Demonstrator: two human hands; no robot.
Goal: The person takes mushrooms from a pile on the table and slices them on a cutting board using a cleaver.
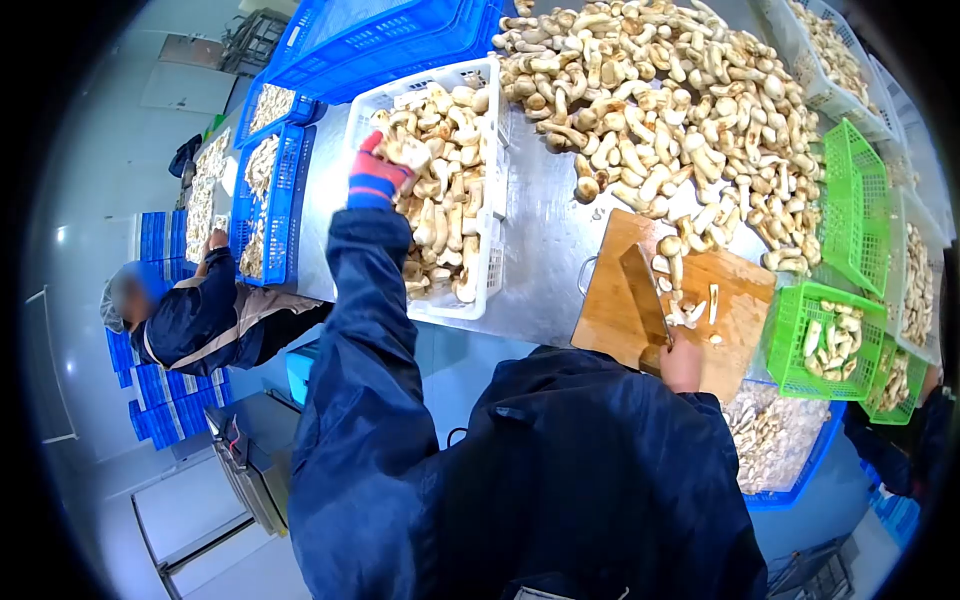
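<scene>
Right hand [681, 364] was closed around the handle of the knife [643, 290], blade pointing away over the cutting board [603, 275]; likely kept in hand so cutting could go on without a re-grip. Left hand [377, 178], in a striped glove, was at the white basket [488, 262], touching a pale mushroom [404, 150] at its far left corner. Couldn't tell if the fingers pinched it or had gone slack. Mushrooms: big heap [690, 120] on the metal table [540, 190] just beyond the board, presumably for short reach; more in the white basket; cut bits [684, 314] beside the blade. Green basket [783, 352] sat right of the board.
</scene>
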